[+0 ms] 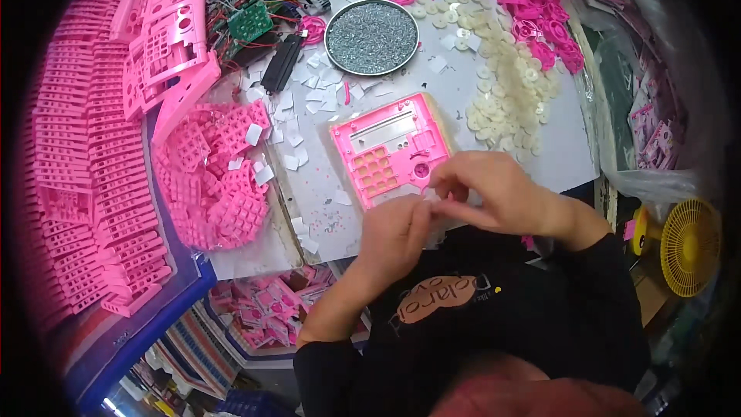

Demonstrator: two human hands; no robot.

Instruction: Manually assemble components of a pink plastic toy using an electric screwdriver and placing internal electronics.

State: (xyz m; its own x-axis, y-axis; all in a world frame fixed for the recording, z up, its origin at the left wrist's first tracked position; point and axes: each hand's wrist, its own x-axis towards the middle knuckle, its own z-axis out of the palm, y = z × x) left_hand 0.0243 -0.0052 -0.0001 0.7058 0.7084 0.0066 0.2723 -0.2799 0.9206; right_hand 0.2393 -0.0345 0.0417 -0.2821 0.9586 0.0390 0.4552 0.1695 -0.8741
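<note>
My left hand [394,235] and my right hand [494,193] meet fingertip to fingertip at the near edge of the white table [556,147]. Between them they pinch a small, thin whitish piece [427,199], mostly hidden by the fingers. Just beyond the fingers lies a pink plastic panel [390,147] with a rectangular window, a grid of key holes and a round hole, flat on the table.
A round metal dish of small screws [371,36] stands behind the panel. Cream discs [505,93] are heaped at right, pink round parts [532,8] behind them. Pink grid pieces [216,177], stacked pink frames [85,162] and white paper squares [297,127] lie left. A yellow fan [687,245] sits at right.
</note>
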